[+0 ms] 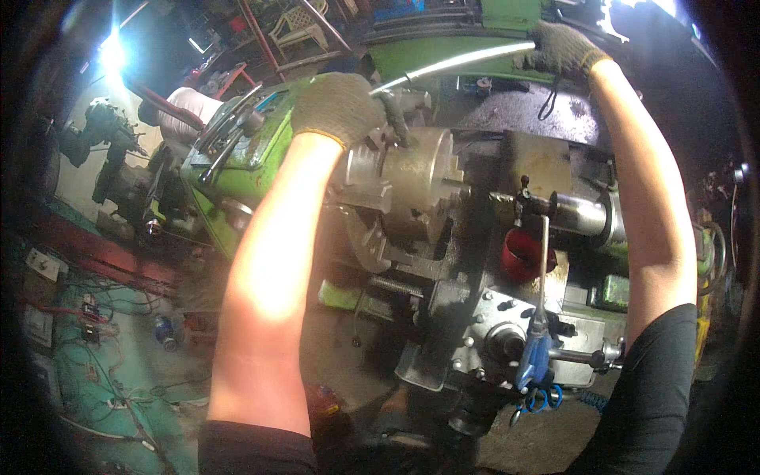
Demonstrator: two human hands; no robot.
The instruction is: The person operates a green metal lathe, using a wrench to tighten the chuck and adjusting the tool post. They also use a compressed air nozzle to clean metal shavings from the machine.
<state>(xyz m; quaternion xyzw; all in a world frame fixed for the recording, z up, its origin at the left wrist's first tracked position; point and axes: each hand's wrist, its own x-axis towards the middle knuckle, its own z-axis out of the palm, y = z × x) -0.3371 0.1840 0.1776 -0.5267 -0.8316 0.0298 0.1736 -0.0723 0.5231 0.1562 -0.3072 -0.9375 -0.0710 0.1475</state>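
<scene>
Both my hands wear dark knit gloves and are raised over a lathe. My right hand (pixel 560 49) is closed round the far right end of a long, shiny metal bar (pixel 467 59). My left hand (pixel 336 107) is closed at the bar's left end, its fingers mostly hidden behind the back of the glove. Beside those fingers, a dark upright metal piece (pixel 396 119), perhaps a chuck key, meets the top of the lathe chuck (pixel 419 186). The bar slants upward to the right, above and behind the chuck.
Right of the chuck is the tailstock (pixel 582 210) with a drill bit. A red cup (pixel 526 253) sits below it. A blue air blow gun (pixel 536 356) rests by the tool post (pixel 491 332). The green headstock (pixel 237 178) stands left; cables (pixel 119 404) cross the floor.
</scene>
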